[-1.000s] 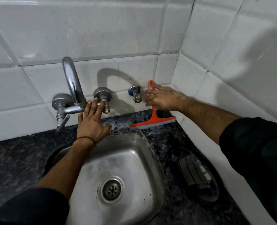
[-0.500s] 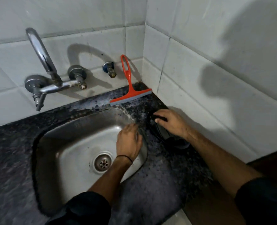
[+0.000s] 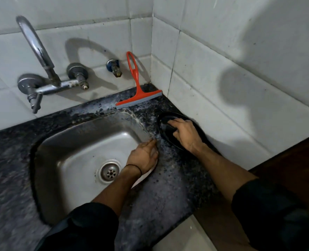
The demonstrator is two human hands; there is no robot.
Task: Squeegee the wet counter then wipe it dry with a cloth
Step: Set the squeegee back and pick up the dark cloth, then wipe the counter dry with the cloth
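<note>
An orange squeegee (image 3: 137,87) leans against the back tiles in the corner, its blade resting on the wet dark granite counter (image 3: 172,187). Neither hand touches it. My left hand (image 3: 144,156) lies on the right rim of the steel sink (image 3: 74,153) with its fingers curled together and nothing visible in them. My right hand (image 3: 186,134) lies over a black oval dish (image 3: 165,117) by the right wall, fingers reaching into it. What sits under those fingers is hidden. I see no cloth.
A chrome tap (image 3: 39,57) with two wall valves and a small blue valve (image 3: 113,67) stick out from the back tiles. White tiled walls meet in a corner behind the squeegee. The counter ends at the lower right, above a pale floor (image 3: 182,240).
A second ago my right hand was at the squeegee handle and my left at the tap. Both have come down: right onto the black dish, left onto the sink's right rim.
</note>
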